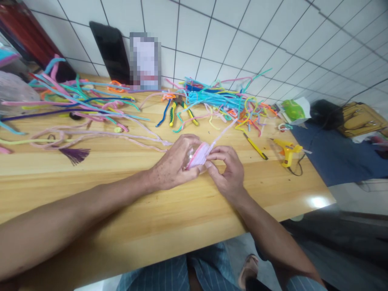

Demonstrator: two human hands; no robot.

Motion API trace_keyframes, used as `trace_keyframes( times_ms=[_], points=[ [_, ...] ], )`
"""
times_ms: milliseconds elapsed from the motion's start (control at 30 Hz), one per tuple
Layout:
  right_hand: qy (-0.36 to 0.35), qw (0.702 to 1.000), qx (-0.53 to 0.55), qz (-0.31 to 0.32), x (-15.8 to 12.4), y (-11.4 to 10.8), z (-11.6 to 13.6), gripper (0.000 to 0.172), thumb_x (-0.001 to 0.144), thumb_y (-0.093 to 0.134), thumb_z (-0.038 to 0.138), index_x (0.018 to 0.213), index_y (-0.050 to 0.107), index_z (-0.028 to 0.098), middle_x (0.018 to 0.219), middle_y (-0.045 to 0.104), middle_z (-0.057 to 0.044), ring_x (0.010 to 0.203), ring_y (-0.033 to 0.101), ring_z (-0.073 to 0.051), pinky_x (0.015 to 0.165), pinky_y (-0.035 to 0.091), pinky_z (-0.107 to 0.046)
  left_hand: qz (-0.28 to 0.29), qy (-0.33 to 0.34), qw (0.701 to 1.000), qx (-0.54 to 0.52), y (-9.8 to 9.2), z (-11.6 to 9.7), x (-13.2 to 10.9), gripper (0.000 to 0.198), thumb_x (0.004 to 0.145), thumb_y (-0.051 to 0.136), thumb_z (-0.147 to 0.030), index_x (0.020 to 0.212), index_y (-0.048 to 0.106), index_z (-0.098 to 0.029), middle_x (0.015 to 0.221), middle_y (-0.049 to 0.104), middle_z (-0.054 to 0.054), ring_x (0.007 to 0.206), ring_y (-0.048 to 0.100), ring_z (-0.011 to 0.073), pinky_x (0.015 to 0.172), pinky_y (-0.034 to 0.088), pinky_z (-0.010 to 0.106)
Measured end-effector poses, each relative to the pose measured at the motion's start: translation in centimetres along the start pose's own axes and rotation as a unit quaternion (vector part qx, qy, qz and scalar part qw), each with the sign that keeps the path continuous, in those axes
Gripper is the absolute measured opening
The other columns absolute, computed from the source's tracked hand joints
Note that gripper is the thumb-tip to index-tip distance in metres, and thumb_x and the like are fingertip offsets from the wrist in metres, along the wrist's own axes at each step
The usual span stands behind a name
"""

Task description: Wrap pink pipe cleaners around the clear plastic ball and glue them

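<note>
My left hand (178, 163) is closed around a small clear rounded object (190, 154), whose kind I cannot make out. Lilac pipe cleaner (200, 157) is wound about it, with a pink band along one edge. A loose lilac end (223, 133) sticks up toward the back right. On the right side of the winding, my right hand (226, 169) pinches at the lilac pipe cleaner with thumb and fingertips. Both hands are just above the wooden table (136, 218), near its middle.
Pipe cleaners in many colours (212, 99) are heaped along the tiled wall, with more at left (91, 105). Green-yellow pliers (178, 111), a yellow cutter knife (256, 146) and a yellow glue gun (287, 152) lie beyond my hands. A black phone (110, 52) leans on the wall.
</note>
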State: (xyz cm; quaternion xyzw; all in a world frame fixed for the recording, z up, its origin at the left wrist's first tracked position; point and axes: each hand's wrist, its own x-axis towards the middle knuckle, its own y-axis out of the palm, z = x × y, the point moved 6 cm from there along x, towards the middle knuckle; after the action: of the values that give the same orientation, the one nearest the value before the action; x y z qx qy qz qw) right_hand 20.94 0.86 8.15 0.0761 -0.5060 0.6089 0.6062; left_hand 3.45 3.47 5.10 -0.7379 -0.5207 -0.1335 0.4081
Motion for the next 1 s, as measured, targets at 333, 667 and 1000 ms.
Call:
trace_keyframes(
  times_ms=[333,667,1000],
  points=[
    [-0.024,0.998,-0.059,0.025,0.3,-0.6,0.3,0.030,0.096,0.072,0.018,0.122,0.071,0.033,0.111,0.072,-0.006,0.099,0.071,-0.025,0.084,0.062,-0.044,0.019,0.005,1.000,-0.007,-0.1,-0.5,0.3,0.050,0.101,0.069,-0.039,0.143,0.046,-0.024,0.140,0.057,0.016,0.136,0.058,0.0325,0.114,0.053,0.055],
    [-0.078,0.994,-0.072,0.017,0.5,-1.1,0.4,0.024,0.099,0.072,0.019,0.120,0.077,0.028,0.100,0.072,-0.006,0.094,0.070,-0.022,0.081,0.061,-0.039,0.017,0.038,0.999,-0.001,-0.2,-0.9,0.5,0.045,0.102,0.066,-0.039,0.140,0.047,-0.023,0.134,0.060,0.015,0.131,0.059,0.0314,0.111,0.054,0.054],
    [-0.111,0.988,-0.104,0.012,0.7,-1.2,0.9,0.020,0.096,0.075,0.014,0.111,0.076,0.029,0.088,0.075,-0.002,0.081,0.071,-0.020,0.074,0.061,-0.036,0.011,0.045,0.999,-0.009,-0.3,-0.9,0.6,0.044,0.105,0.065,-0.043,0.140,0.047,-0.024,0.133,0.061,0.015,0.130,0.059,0.0314,0.110,0.054,0.054]
  ],
)
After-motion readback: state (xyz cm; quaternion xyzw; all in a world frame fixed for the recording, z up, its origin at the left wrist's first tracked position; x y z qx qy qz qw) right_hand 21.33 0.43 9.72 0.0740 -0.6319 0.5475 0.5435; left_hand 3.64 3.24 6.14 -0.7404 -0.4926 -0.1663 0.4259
